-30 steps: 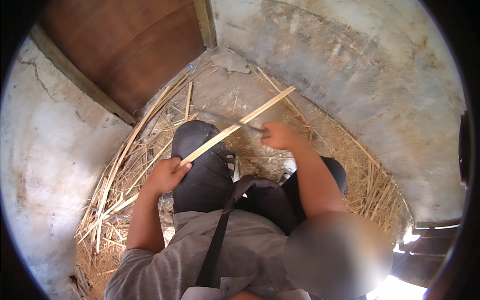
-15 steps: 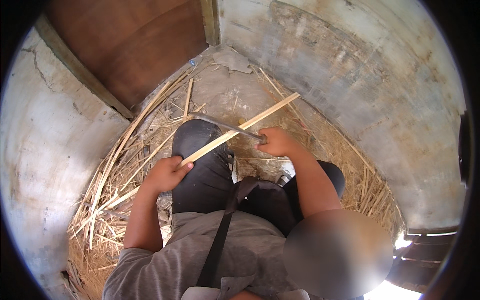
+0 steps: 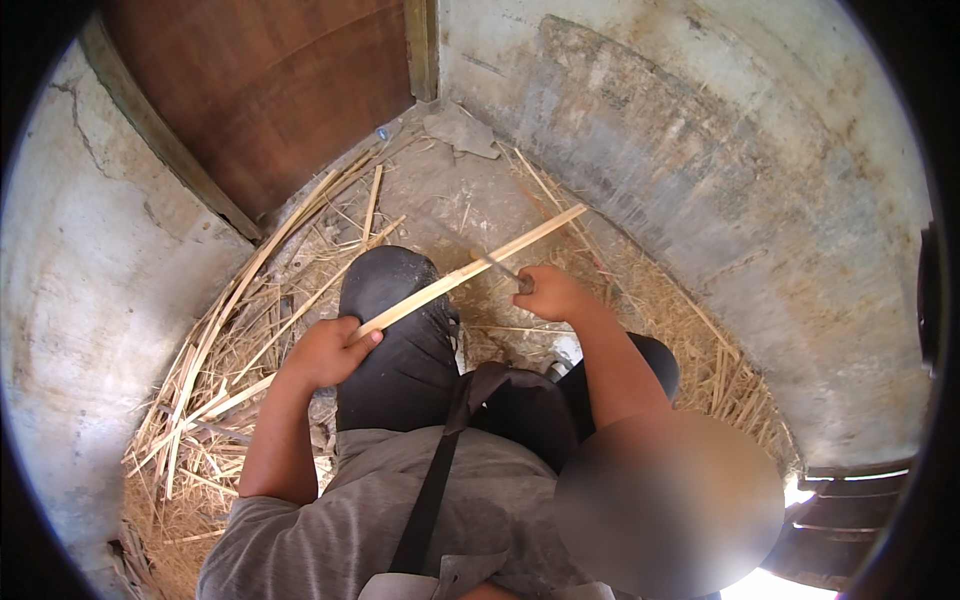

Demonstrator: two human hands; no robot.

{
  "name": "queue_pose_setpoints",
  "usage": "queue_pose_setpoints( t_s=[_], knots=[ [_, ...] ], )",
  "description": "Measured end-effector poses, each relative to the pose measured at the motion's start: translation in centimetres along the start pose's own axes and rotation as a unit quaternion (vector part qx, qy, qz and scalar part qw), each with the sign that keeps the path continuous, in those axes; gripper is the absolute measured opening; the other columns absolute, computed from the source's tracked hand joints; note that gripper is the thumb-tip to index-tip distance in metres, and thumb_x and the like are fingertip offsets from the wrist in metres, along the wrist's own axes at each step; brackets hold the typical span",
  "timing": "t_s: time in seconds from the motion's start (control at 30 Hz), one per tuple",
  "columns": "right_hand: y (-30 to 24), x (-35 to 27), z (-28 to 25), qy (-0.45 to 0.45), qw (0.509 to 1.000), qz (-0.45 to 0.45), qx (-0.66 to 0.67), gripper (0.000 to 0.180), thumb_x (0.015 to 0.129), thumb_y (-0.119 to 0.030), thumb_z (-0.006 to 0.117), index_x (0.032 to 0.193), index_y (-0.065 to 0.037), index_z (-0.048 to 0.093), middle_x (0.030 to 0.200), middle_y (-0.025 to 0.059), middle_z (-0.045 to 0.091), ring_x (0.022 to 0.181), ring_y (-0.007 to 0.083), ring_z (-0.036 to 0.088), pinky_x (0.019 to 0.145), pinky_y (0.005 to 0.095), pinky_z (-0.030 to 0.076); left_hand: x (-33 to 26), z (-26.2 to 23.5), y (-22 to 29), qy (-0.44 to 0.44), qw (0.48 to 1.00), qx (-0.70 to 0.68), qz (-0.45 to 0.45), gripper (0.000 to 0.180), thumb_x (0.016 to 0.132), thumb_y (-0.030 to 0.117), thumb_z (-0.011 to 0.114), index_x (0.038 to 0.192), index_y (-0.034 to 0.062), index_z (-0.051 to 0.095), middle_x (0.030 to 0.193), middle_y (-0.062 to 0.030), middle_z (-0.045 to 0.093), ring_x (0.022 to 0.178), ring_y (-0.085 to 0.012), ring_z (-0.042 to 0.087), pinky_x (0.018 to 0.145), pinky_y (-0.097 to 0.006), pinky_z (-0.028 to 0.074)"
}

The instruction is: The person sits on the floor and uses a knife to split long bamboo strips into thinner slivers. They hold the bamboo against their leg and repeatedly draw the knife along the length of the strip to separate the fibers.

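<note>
My left hand [image 3: 325, 353] is closed round the near end of a long pale bamboo strip [image 3: 430, 293]. The strip slants up to the right, across my left knee. My right hand [image 3: 553, 293] grips the handle of a long grey knife [image 3: 505, 271]. Its blade crosses the strip beyond the knee, pointing up and to the left. Motion blurs the far part of the blade, and whether its edge touches the strip cannot be made out.
Long split strips [image 3: 240, 270] and shavings lie along the left wall. More straw-like shavings [image 3: 730, 380] cover the floor at right. A brown door [image 3: 270, 90] stands at the far left, and a stained wall [image 3: 700, 150] curves round the right. A flat slab [image 3: 462, 132] lies in the far corner.
The strip's far end has dipped slightly and shifted left. My right hand has moved a little, and the knife blade, sharp before, is now blurred.
</note>
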State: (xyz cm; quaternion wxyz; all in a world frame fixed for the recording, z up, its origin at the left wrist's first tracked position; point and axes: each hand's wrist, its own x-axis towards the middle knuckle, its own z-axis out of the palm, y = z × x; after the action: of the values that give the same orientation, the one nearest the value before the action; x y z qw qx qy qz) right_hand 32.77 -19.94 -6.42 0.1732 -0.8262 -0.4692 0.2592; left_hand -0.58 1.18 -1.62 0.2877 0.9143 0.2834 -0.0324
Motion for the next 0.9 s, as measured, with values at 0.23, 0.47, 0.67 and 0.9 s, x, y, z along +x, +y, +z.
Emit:
queue_pose_setpoints(
  t_s=[0.23,0.47,0.67,0.9],
  knots=[
    [3.1,0.4,-0.5,0.061,0.997,0.039,0.013,0.061,0.081,-0.041,0.076,0.123,0.001,0.066,0.117,0.0260,0.069,0.108,0.0420,0.066,0.094,0.0460,0.051,-0.2,0.2,-0.1,0.001,1.000,-0.002,0.001,0.051,0.098,0.048,0.064,0.078,0.0013,0.059,0.069,-0.0184,0.059,0.065,-0.0347,0.059,0.064,-0.045,0.045],
    [4.1,0.0,-1.0,0.129,0.980,0.113,0.096,0.066,0.079,-0.043,0.078,0.126,0.002,0.065,0.121,0.0273,0.068,0.112,0.0414,0.066,0.097,0.0451,0.051,-0.1,0.1,0.4,-0.003,1.000,-0.007,-0.010,0.051,0.098,0.047,0.064,0.078,0.0008,0.059,0.069,-0.0181,0.059,0.066,-0.0342,0.058,0.065,-0.045,0.045],
    [-0.8,-0.1,0.7,-0.025,0.998,-0.056,-0.005,0.063,0.078,-0.043,0.079,0.120,0.003,0.068,0.111,0.0261,0.070,0.105,0.0432,0.067,0.092,0.0462,0.053,-0.3,0.0,0.5,0.005,1.000,0.002,-0.007,0.050,0.098,0.047,0.063,0.079,0.0007,0.059,0.071,-0.0188,0.059,0.068,-0.0338,0.058,0.066,-0.045,0.045],
    [3.4,0.9,-0.3,0.052,0.998,0.036,0.019,0.064,0.079,-0.044,0.078,0.123,0.002,0.067,0.120,0.0265,0.068,0.113,0.0427,0.064,0.096,0.0464,0.051,0.0,0.5,0.3,0.013,1.000,-0.010,-0.004,0.053,0.096,0.051,0.064,0.079,0.0006,0.059,0.072,-0.0232,0.063,0.073,-0.0448,0.063,0.068,-0.050,0.048]
  ],
)
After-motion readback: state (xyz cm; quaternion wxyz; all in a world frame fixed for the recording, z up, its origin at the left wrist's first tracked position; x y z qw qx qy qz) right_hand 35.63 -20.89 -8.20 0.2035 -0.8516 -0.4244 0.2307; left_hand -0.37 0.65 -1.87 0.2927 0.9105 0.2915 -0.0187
